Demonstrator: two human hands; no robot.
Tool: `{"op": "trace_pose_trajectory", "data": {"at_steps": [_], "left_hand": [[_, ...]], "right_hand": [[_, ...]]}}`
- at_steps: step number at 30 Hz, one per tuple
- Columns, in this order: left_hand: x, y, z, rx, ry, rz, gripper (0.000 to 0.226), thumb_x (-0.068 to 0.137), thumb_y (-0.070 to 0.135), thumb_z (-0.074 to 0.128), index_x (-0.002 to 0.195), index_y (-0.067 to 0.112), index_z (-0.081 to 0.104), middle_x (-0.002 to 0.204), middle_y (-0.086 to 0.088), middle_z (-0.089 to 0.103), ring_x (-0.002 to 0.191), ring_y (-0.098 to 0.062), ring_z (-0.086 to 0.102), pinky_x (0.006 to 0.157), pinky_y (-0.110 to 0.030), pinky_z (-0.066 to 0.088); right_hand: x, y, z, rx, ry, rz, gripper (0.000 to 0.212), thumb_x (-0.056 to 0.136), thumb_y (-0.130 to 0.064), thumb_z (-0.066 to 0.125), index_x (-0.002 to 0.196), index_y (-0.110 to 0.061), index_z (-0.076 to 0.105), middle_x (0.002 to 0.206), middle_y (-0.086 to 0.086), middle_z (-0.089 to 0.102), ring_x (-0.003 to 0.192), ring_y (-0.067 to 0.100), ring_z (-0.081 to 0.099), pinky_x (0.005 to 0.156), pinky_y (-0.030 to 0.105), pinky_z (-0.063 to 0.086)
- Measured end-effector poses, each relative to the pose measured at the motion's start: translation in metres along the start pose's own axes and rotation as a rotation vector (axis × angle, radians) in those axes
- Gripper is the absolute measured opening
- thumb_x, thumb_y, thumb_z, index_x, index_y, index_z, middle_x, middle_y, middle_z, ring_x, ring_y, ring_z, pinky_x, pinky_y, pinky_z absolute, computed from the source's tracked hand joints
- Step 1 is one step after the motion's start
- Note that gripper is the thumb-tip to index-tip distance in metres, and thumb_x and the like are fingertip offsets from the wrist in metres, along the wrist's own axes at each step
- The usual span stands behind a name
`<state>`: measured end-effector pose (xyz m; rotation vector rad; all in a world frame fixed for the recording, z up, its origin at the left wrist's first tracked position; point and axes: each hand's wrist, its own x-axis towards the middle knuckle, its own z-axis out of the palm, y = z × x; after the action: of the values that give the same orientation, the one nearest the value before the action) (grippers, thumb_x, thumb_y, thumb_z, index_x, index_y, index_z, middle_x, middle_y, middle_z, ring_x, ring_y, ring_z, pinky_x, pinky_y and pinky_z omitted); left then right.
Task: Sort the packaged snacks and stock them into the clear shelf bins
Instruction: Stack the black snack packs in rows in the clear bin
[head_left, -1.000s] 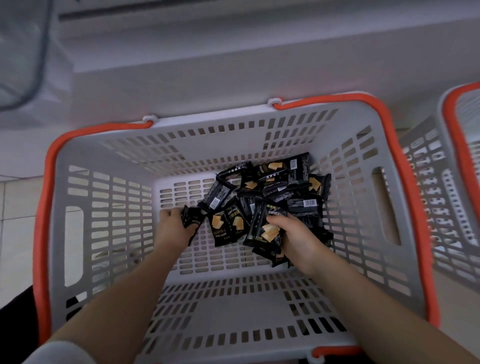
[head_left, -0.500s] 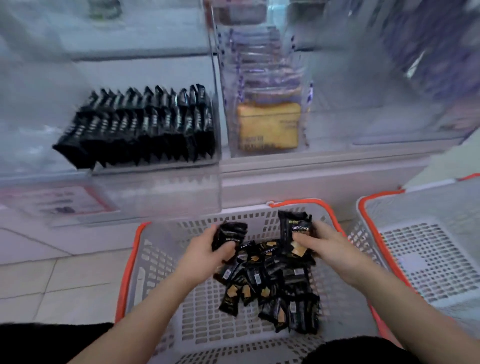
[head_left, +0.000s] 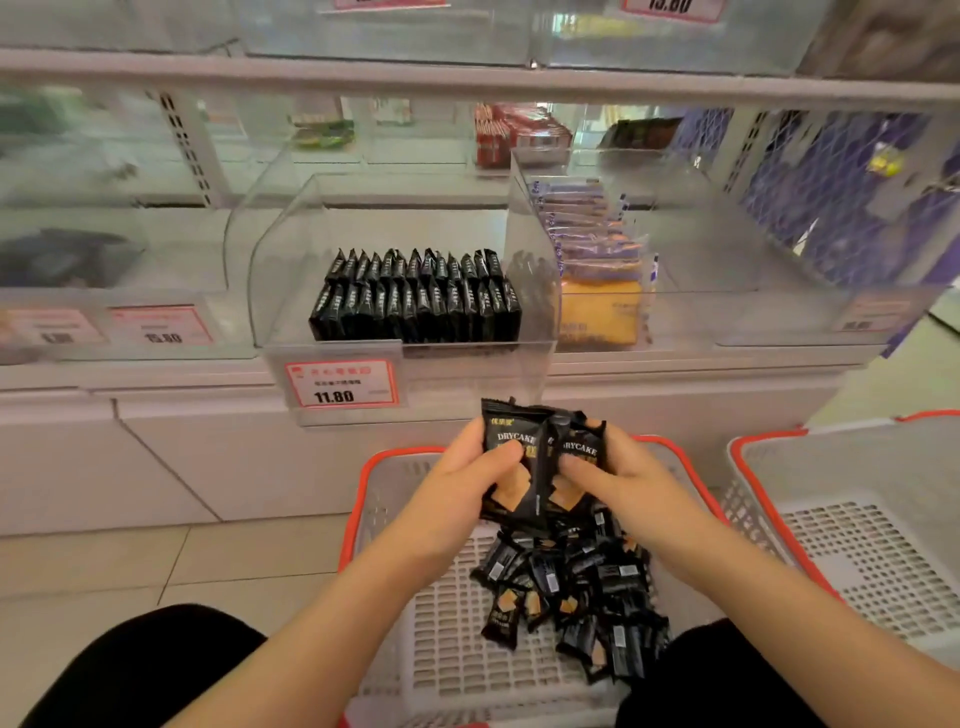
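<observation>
Two black DRYCAKE packets (head_left: 540, 457) are held together above the basket, just below the shelf's front. My left hand (head_left: 467, 480) grips the left packet with its thumb across the front. My right hand (head_left: 621, 480) grips the right packet the same way. Below them, a pile of loose black packets (head_left: 576, 592) lies in the grey basket with an orange rim (head_left: 363, 483). On the shelf ahead, a clear bin (head_left: 291, 270) holds two neat rows of the same black packets (head_left: 415, 296).
To the right, a neighbouring clear bin holds yellow cake packs (head_left: 597, 306). A second grey basket (head_left: 852, 525) stands on the right. A red price tag reading 11.80 (head_left: 343, 384) hangs on the bin front. Pale floor tiles lie to the left; my dark-clothed knees flank the basket.
Both hands rose out of the basket, each with a black packet, and brought the packets side by side. My view lifted from the basket to the shelf bins.
</observation>
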<state>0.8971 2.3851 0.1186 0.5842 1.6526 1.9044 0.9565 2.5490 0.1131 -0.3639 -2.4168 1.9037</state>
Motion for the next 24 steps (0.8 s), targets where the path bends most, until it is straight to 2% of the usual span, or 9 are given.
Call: {"op": "trace_pose_trajectory", "data": {"at_steps": [2, 5, 9, 11, 14, 16, 19, 21, 24], "left_hand": [[-0.006, 0.005, 0.005, 0.002, 0.023, 0.021, 0.019, 0.096, 0.011, 0.042, 0.104, 0.022, 0.054, 0.066, 0.013, 0.058, 0.065, -0.002, 0.053, 0.061, -0.009, 0.044], [-0.01, 0.015, 0.007, 0.066, 0.081, 0.08, 0.022, 0.097, 0.012, 0.04, 0.108, 0.029, 0.049, 0.086, 0.01, 0.057, 0.076, 0.003, 0.053, 0.069, -0.006, 0.043], [-0.004, 0.033, -0.008, 0.078, 0.074, 0.097, 0.045, 0.098, 0.016, 0.039, 0.132, 0.043, 0.026, 0.088, 0.024, 0.062, 0.082, 0.009, 0.056, 0.077, -0.01, 0.044], [0.006, 0.044, -0.018, 0.102, 0.149, 0.094, 0.054, 0.098, 0.014, 0.039, 0.141, 0.04, 0.018, 0.095, 0.023, 0.062, 0.091, 0.004, 0.057, 0.083, -0.018, 0.043], [0.017, 0.051, -0.044, 0.08, 0.233, 0.18, 0.046, 0.099, 0.001, 0.027, 0.143, 0.015, 0.026, 0.112, 0.001, 0.061, 0.101, -0.018, 0.059, 0.08, -0.029, 0.047], [0.014, 0.061, -0.064, 0.039, 0.23, 0.2, 0.038, 0.101, 0.011, 0.022, 0.138, 0.012, 0.033, 0.138, -0.014, 0.047, 0.126, -0.029, 0.045, 0.1, -0.034, 0.039], [0.01, 0.085, -0.096, 0.152, 0.268, 0.245, 0.024, 0.095, 0.037, 0.036, 0.104, 0.028, 0.056, 0.118, 0.011, 0.064, 0.121, -0.007, 0.052, 0.101, -0.021, 0.039], [0.003, 0.098, -0.113, 0.278, 0.42, 0.347, 0.02, 0.088, 0.041, 0.05, 0.108, 0.04, 0.052, 0.116, 0.031, 0.056, 0.119, 0.009, 0.046, 0.095, -0.007, 0.035], [-0.005, 0.084, -0.143, 0.554, 0.642, 0.459, 0.041, 0.083, 0.041, 0.059, 0.118, 0.048, 0.039, 0.117, 0.046, 0.037, 0.115, 0.016, 0.039, 0.099, -0.012, 0.029]], "right_hand": [[-0.007, -0.012, 0.013, 0.053, 0.031, -0.061, 0.024, 0.096, -0.021, 0.048, 0.101, -0.042, 0.057, 0.099, -0.026, 0.067, 0.096, -0.008, 0.06, 0.075, 0.007, 0.046], [-0.014, -0.028, 0.031, 0.164, 0.08, -0.075, 0.02, 0.098, -0.033, 0.038, 0.106, -0.045, 0.052, 0.104, -0.027, 0.063, 0.1, -0.015, 0.056, 0.081, 0.007, 0.044], [-0.016, -0.058, 0.051, 0.267, 0.008, -0.101, 0.033, 0.076, -0.06, 0.034, 0.106, -0.051, 0.044, 0.104, -0.04, 0.053, 0.096, -0.028, 0.047, 0.079, -0.003, 0.035], [-0.011, -0.076, 0.059, 0.288, -0.085, -0.14, 0.042, 0.07, -0.055, 0.045, 0.11, -0.042, 0.045, 0.107, -0.032, 0.057, 0.093, -0.024, 0.053, 0.071, -0.003, 0.039], [0.006, -0.103, 0.069, 0.261, -0.181, -0.176, 0.043, 0.072, -0.039, 0.06, 0.112, -0.03, 0.047, 0.104, -0.017, 0.061, 0.087, -0.014, 0.059, 0.069, 0.004, 0.046], [0.022, -0.118, 0.074, 0.24, -0.221, -0.174, 0.033, 0.081, -0.02, 0.064, 0.111, -0.026, 0.05, 0.101, -0.011, 0.065, 0.087, -0.004, 0.063, 0.074, 0.012, 0.051], [0.051, -0.139, 0.078, 0.182, -0.192, -0.175, 0.018, 0.086, -0.014, 0.061, 0.101, -0.024, 0.059, 0.088, -0.008, 0.07, 0.08, 0.002, 0.065, 0.068, 0.015, 0.052], [0.075, -0.153, 0.081, 0.149, -0.14, -0.169, 0.011, 0.085, -0.023, 0.062, 0.096, -0.022, 0.063, 0.081, -0.01, 0.071, 0.076, 0.003, 0.066, 0.066, 0.016, 0.049], [0.112, -0.173, 0.09, -0.014, -0.063, -0.096, 0.015, 0.082, -0.036, 0.064, 0.088, -0.022, 0.065, 0.073, -0.012, 0.07, 0.072, 0.004, 0.064, 0.063, 0.019, 0.045]]}}
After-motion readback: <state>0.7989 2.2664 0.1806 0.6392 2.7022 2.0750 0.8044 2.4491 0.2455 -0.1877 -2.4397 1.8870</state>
